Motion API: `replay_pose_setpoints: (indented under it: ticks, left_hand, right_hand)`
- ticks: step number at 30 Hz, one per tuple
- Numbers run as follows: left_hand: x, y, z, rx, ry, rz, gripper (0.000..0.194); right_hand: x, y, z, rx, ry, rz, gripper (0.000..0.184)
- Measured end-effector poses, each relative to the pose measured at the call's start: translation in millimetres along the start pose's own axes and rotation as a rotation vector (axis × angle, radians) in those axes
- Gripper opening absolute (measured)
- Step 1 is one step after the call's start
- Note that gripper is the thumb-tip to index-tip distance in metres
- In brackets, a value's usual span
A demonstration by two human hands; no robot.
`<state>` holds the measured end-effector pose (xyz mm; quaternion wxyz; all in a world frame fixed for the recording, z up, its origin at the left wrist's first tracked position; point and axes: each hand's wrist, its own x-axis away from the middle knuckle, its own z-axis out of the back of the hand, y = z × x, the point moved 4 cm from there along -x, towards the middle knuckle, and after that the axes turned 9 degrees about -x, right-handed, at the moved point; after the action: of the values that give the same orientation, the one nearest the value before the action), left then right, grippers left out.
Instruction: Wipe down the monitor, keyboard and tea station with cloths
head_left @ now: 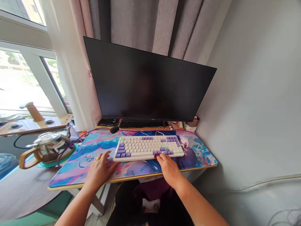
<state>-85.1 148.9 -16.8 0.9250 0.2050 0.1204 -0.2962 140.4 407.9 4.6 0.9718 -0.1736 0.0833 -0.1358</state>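
A white keyboard (148, 147) with purple and green keys lies on a colourful desk mat (94, 147) in front of a dark monitor (145, 86). My left hand (100, 169) rests on the mat just left of the keyboard's near corner, fingers spread, with a ring on one finger. My right hand (168, 168) reaches to the keyboard's near edge, its fingertips touching the front row of keys; the fingers look curled and partly hidden.
A glass kettle (47, 146) with a wooden handle stands on a teal coaster at the left, with a purple cable (77, 139) running past it. A black microphone (114, 129) and small clutter lie under the monitor. The wall is close on the right, with a window at the left.
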Motion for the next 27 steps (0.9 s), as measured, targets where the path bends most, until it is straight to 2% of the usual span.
replay_pose_setpoints:
  ticks: [6,11,13,16,18,22,24,27]
  left_hand:
    - [-2,0,0.0,0.000,0.030,-0.016,0.052]
    - [-2,3,0.8,0.004,0.053,-0.027,0.051]
    - [-2,4,1.4,0.000,0.049,-0.021,0.051]
    - [-2,6,3.0,-0.012,0.032,-0.018,0.051]
    - [-1,8,4.0,-0.020,0.018,-0.024,0.052]
    - [2,9,5.6,-0.034,0.039,-0.041,0.047]
    - [2,7,4.3,-0.029,0.038,-0.031,0.047]
    - [0,3,-0.1,-0.008,-0.008,-0.006,0.057]
  right_hand:
    - [34,62,19,-0.102,0.115,-0.177,0.059]
    - [38,86,38,-0.129,0.179,-0.241,0.056]
    - [24,84,49,-0.172,0.232,-0.194,0.051]
    - [-12,75,65,-0.186,0.288,-0.107,0.048]
    - [-42,70,71,-0.128,0.235,-0.113,0.048]
    - [-94,70,70,0.007,0.068,-0.213,0.043]
    - [-110,72,68,0.037,0.028,-0.246,0.041]
    - [-118,73,63,0.087,-0.035,-0.284,0.039]
